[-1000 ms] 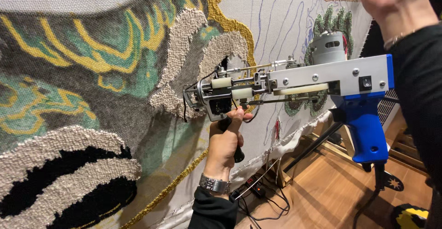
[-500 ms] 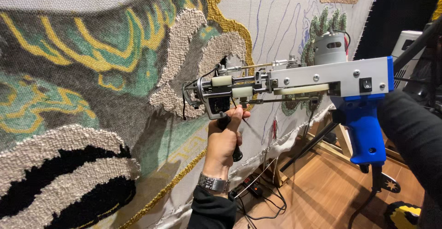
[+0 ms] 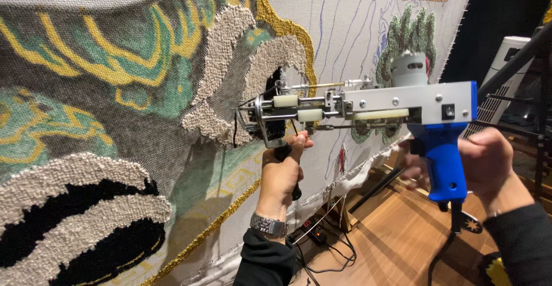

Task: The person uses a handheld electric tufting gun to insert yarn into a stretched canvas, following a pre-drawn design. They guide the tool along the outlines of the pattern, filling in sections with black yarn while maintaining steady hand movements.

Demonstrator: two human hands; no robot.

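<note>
Blue-handled tufting gun [image 3: 368, 105] meets the stretched tufted cloth [image 3: 115, 90]; left hand [image 3: 282, 171] grasps its front handle, right hand [image 3: 489, 165], blurred, seemingly clasps the blue grip.

A wooden floor [image 3: 397, 234] is seen below the hanging cloth; a black power strip [image 3: 307, 235] is laid on it, with thin cables [image 3: 336, 257] looped beside it; a dark stand leg [image 3: 376, 187] is rested there too.

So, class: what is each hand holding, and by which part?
Both hold the tufting gun: left hand on its black front handle, right hand around its blue rear grip.
</note>
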